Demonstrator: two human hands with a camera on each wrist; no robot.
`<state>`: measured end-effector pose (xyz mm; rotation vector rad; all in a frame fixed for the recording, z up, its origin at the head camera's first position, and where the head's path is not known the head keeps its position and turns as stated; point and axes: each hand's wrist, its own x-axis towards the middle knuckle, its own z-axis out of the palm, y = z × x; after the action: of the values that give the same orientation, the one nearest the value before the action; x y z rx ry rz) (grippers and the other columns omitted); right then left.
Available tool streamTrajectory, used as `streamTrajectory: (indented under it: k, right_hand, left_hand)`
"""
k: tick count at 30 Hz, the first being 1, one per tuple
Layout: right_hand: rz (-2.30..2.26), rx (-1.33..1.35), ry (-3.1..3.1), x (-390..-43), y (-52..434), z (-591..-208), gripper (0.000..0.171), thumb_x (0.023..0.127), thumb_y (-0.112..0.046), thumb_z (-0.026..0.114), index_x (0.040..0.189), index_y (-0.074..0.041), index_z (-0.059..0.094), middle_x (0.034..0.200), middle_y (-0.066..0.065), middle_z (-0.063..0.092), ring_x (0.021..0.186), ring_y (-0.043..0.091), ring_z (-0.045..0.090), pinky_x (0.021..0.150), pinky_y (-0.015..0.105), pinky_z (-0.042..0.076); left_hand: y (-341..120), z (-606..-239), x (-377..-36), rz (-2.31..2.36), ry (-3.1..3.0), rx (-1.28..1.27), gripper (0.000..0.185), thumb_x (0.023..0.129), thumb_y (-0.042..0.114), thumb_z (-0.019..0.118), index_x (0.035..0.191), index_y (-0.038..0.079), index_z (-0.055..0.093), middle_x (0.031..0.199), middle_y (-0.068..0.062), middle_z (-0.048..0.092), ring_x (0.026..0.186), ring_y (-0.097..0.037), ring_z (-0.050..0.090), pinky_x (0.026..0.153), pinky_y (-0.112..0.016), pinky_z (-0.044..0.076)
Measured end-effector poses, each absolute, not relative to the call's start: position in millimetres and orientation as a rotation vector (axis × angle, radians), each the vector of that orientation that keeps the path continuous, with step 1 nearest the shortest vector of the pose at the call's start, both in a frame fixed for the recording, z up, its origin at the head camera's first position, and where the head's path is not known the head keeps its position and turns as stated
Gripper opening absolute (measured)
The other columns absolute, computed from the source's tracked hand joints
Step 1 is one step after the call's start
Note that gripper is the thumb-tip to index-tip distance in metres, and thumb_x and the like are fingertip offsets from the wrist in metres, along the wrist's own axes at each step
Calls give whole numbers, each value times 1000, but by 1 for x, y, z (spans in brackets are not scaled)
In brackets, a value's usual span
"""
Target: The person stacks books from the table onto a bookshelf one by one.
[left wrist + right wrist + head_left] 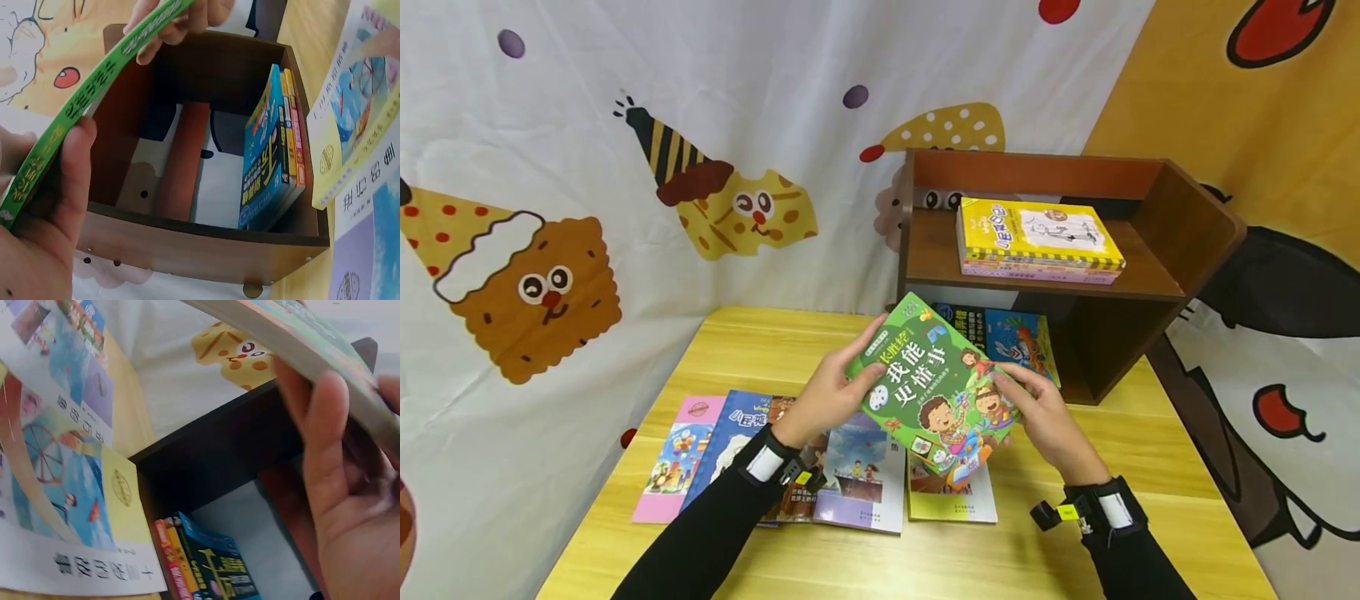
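Note:
A green children's book with cartoon figures on its cover is held tilted in the air, in front of a brown two-tier shelf. My left hand grips its left edge, thumb on the cover; in the left wrist view the green spine lies between thumb and fingers. At the book's right edge my right hand pinches it, and the right wrist view shows the page edges by that hand. Below lie a book with a purple-and-white cover and one with a yellow lower edge.
A stack of yellow-topped books lies on the upper shelf. Several books, one with a blue cover, stand in the lower compartment. At the table's left are a pink book and a blue book, overlapping others. A patterned curtain hangs behind.

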<state>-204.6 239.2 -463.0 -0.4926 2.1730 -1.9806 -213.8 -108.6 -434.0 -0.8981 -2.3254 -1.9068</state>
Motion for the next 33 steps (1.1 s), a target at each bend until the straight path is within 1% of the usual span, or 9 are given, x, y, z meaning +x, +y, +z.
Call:
streamTrajectory:
  k: [6,9,11,14,19,23,25,28,33]
  right_hand:
    - [-2277,-425,2069,-195,234,-469,51,112,-26,46,159,-10,37,127,-3,68,105,8,73,84,25,62]
    - [-2309,-429,2117,-189,230,-471,55,112,-23,47,163,-16,30,129,-2,68,108,8,72,87,27,62]
    - [-2305,-429,2162,-185,228,-472,61,111,-21,49,166,-23,22,129,-4,69,107,8,73,88,27,62]
    - [-2299,-468,2219,-184,224,-471,71,110,-15,51,167,-30,12,128,-4,71,106,9,74,90,27,62]
    - [-2315,-513,2287,-182,215,-470,80,109,-10,52,167,-37,3,129,-2,68,112,8,69,88,25,61]
    - [-2314,-507,2315,-177,209,-470,85,108,-9,52,166,-42,-1,142,1,60,106,7,68,83,24,60]
    - [-2320,-533,2289,-175,207,-471,86,109,-8,51,166,-42,-3,144,2,57,94,6,66,77,22,59]
    - [-2322,-573,2236,-174,204,-473,82,110,-9,47,166,-42,-4,148,0,55,95,1,65,77,20,58]
    - [-2332,-633,2158,-173,199,-477,72,113,-14,39,166,-39,-3,162,-1,38,91,12,71,73,38,65]
  left_hand:
    - [-105,-431,-204,-1935,-2205,-821,72,107,8,55,165,36,23,162,-1,47,47,-12,53,42,-32,53]
    - [-103,-427,-198,-1947,-2139,-813,72,106,5,54,166,30,23,162,-7,47,57,-15,63,50,-33,59]
    - [-101,-424,-195,-1920,-2116,-792,71,106,4,54,166,28,23,165,-9,43,55,-13,61,47,-30,57]
    - [-100,-422,-194,-1882,-2098,-729,72,106,6,54,166,30,23,164,-6,44,48,-9,52,40,-28,50]
    - [-98,-425,-197,-1883,-2054,-646,73,107,8,53,166,36,20,157,1,53,53,-8,54,45,-29,52]
    - [-93,-423,-196,-1884,-2028,-587,73,108,11,54,165,40,19,166,7,41,44,-7,39,38,-26,42]
    - [-90,-421,-194,-1929,-2005,-566,73,108,10,53,165,40,19,167,7,39,46,-6,39,39,-24,42]
    - [-87,-420,-191,-1976,-1995,-537,73,108,10,52,165,41,18,171,8,30,47,-5,40,40,-23,42]
    - [-82,-421,-187,-1984,-2000,-483,75,108,10,53,165,41,16,175,7,14,45,-4,38,38,-23,40]
